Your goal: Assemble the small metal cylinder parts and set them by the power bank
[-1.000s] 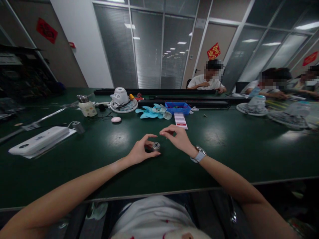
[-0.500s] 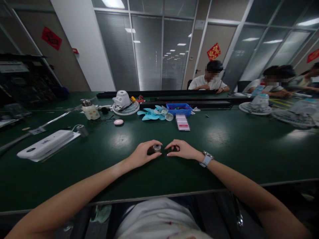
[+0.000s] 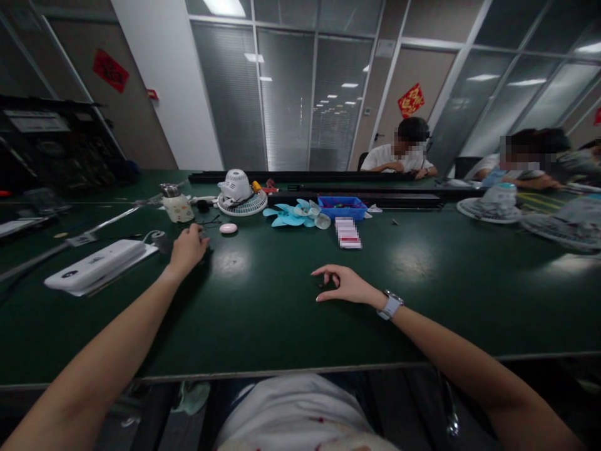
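My left hand (image 3: 186, 250) has its fingers curled at the left of the green table, just right of a grey metal cylinder (image 3: 161, 242). A greyish edge of a small round metal part (image 3: 203, 233) shows at its fingertips, mostly hidden by the fingers. A pink oval object (image 3: 228, 229) lies a little beyond and to the right of that hand. My right hand (image 3: 347, 285), with a watch on the wrist, rests at mid-table. Its thumb and index finger are apart in a C shape, and nothing is clearly seen between them.
At left lies a white elongated device (image 3: 96, 266). Behind are a cream flask (image 3: 177, 205), a white fan part (image 3: 237, 191), blue fan blades (image 3: 293, 214), a blue tray (image 3: 342, 208) and a pale pixelated pack (image 3: 348, 233). People sit across the table.
My left hand has moved left and away from my right hand, toward the grey cylinder, taking the small round metal part from mid-table. The right hand stays nearly in place. The view shifts slightly.
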A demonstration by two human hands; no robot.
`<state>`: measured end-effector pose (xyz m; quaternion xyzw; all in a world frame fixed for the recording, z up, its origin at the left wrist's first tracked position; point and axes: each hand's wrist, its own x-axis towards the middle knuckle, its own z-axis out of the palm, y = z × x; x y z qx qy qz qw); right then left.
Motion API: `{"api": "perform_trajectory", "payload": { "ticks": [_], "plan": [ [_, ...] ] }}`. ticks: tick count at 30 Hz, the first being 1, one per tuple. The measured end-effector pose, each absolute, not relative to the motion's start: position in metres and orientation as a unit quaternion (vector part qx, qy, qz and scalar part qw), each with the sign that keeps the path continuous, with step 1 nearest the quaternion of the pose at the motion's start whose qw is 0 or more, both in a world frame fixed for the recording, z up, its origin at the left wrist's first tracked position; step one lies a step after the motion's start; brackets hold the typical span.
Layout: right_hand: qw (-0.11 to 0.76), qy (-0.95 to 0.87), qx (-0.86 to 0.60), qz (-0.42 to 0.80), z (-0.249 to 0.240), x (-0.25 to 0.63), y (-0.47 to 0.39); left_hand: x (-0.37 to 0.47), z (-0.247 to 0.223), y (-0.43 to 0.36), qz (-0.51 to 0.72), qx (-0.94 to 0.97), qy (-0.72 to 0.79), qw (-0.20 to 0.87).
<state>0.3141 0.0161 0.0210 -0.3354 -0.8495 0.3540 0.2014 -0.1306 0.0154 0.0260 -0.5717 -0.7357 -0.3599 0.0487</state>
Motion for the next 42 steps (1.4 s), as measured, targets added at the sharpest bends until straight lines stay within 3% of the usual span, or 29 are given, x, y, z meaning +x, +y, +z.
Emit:
{"api": "perform_trajectory", "payload": {
  "ticks": [6, 10, 13, 17, 25, 30, 37, 42],
  "plan": [
    [0.215, -0.822, -0.339, 0.405, 0.021, 0.311, 0.016, -0.143, 0.02, 0.019, -0.457, -0.563, -0.686, 0.066],
    [0.318, -0.695, -0.394, 0.511, 0.021, 0.306, 0.021, -0.067, 0.031, 0.005, -0.457, -0.63, -0.611, 0.145],
    [0.408, -0.575, -0.428, 0.565, 0.021, 0.306, 0.029, 0.02, 0.028, -0.016, -0.389, -0.785, -0.481, 0.031],
    [0.446, -0.503, -0.425, 0.606, 0.019, 0.307, 0.035, 0.094, 0.017, -0.039, -0.241, -0.913, -0.303, -0.127],
    [0.443, -0.489, -0.433, 0.614, 0.018, 0.305, 0.037, 0.093, 0.007, -0.038, -0.236, -0.901, -0.291, -0.222],
    [0.438, -0.488, -0.436, 0.616, 0.019, 0.307, 0.037, 0.05, 0.015, -0.021, -0.255, -0.886, -0.365, -0.13],
    [0.438, -0.462, -0.432, 0.638, 0.021, 0.307, 0.035, -0.088, 0.067, 0.001, -0.331, -0.656, -0.658, 0.161],
    [0.441, -0.443, -0.441, 0.644, 0.025, 0.306, 0.034, -0.122, 0.067, 0.007, -0.236, -0.593, -0.753, 0.16]
  ]
}}
